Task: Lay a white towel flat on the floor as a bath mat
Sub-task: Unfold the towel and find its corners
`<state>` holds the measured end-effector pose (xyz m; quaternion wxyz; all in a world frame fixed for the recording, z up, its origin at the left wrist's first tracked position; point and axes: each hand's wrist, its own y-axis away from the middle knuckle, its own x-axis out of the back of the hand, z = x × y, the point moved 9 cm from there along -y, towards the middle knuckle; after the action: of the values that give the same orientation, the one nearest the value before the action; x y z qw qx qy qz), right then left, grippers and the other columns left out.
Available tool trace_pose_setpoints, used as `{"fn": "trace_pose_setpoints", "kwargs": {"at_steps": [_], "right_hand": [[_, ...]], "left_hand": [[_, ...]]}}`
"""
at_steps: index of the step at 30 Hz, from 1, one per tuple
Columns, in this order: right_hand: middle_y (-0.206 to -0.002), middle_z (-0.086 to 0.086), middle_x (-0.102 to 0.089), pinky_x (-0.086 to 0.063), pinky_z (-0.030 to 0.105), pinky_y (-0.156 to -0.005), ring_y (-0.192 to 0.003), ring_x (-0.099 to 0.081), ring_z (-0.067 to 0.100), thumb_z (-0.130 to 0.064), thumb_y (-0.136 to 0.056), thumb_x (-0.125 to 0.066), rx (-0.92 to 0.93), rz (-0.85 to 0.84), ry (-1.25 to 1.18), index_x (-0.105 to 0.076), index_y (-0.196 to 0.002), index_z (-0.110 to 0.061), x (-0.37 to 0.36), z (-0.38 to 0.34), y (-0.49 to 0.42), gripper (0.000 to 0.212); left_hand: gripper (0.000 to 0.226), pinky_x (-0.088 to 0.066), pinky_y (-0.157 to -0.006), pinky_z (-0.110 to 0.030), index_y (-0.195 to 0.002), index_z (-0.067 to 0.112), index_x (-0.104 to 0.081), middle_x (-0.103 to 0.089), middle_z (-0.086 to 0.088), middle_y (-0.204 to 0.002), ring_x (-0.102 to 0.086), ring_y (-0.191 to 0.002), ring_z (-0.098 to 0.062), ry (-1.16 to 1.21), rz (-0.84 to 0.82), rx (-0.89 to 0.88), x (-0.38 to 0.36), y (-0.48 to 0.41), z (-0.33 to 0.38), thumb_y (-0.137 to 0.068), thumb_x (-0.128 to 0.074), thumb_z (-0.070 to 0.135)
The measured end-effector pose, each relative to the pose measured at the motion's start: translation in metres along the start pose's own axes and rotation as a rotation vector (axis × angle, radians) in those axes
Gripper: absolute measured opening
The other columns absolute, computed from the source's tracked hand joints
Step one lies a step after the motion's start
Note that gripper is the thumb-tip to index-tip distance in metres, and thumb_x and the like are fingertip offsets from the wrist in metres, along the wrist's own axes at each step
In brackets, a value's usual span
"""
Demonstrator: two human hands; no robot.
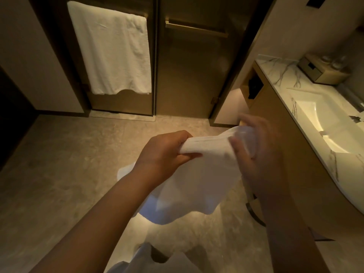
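A white towel (197, 180) hangs bunched in the air above the stone floor (65, 170), in the middle of the view. My left hand (165, 152) grips its top edge at the left, fingers closed around the fabric. My right hand (260, 152), blurred, holds the same top edge at the right, with part of the cloth over its fingers. The towel's lower part droops down between my arms, its left corner sticking out behind my left wrist. Nothing of this towel touches the floor.
A second white towel (112, 50) hangs on a rail of the left glass door; the right door's rail (197, 29) is bare. A marble vanity (275, 69) with a lit sink (334, 127) and a box (323, 69) runs along the right. My legs show at the bottom.
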<state>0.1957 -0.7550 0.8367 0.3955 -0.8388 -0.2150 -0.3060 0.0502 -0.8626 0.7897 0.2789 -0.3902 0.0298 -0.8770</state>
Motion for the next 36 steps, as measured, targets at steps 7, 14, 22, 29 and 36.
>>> {"fn": "trace_pose_setpoints", "kwargs": {"at_steps": [7,14,22,29,36], "right_hand": [[-0.113,-0.005,-0.065,-0.021,0.056,-0.111,-0.111,-0.054,0.012,-0.038,-0.091,-0.048,0.118,-0.394,0.001,-0.059,-0.115,-0.023,-0.054,-0.020,0.014,0.031],[-0.097,-0.015,-0.057,-0.043,0.048,-0.097,-0.091,-0.050,0.000,-0.028,-0.091,-0.048,0.123,-0.333,-0.098,-0.063,-0.103,-0.018,-0.051,-0.021,0.006,0.021],[-0.098,-0.011,-0.057,-0.045,0.016,-0.078,-0.091,-0.052,-0.003,-0.020,-0.093,-0.051,0.128,-0.152,-0.099,-0.061,-0.109,-0.015,-0.023,-0.015,-0.004,0.020],[-0.102,-0.010,-0.055,-0.045,0.018,-0.077,-0.088,-0.053,-0.003,-0.023,-0.093,-0.049,0.007,0.019,-0.068,-0.060,-0.112,-0.012,0.010,0.006,-0.006,0.025],[-0.110,-0.002,-0.059,-0.054,0.047,-0.082,-0.096,-0.053,0.013,-0.031,-0.090,-0.055,-0.114,-0.009,0.021,-0.056,-0.118,-0.015,0.014,0.025,-0.008,0.033]], "left_hand": [[0.025,-0.034,-0.059,-0.016,-0.095,0.016,-0.066,-0.069,-0.002,-0.086,-0.054,-0.073,-0.013,-0.061,-0.012,-0.068,0.006,-0.002,0.010,-0.075,-0.076,0.025],[0.026,-0.044,-0.065,-0.023,-0.100,0.026,-0.063,-0.067,0.009,-0.090,-0.059,-0.080,-0.008,0.038,-0.048,-0.064,0.007,0.001,0.001,-0.077,-0.074,0.028],[0.028,-0.048,-0.064,-0.028,-0.095,0.034,-0.060,-0.062,0.017,-0.085,-0.055,-0.080,0.000,0.061,-0.122,0.069,0.004,0.006,-0.030,-0.072,-0.067,0.022],[0.016,-0.051,-0.062,-0.034,-0.088,0.033,-0.056,-0.061,0.012,-0.082,-0.055,-0.074,-0.007,-0.008,-0.206,0.128,-0.008,0.009,-0.046,-0.077,-0.066,0.028],[0.020,-0.047,-0.059,-0.026,-0.095,0.034,-0.061,-0.061,0.018,-0.082,-0.056,-0.074,-0.001,0.025,-0.091,0.056,0.007,0.001,-0.026,-0.076,-0.062,0.030]]}}
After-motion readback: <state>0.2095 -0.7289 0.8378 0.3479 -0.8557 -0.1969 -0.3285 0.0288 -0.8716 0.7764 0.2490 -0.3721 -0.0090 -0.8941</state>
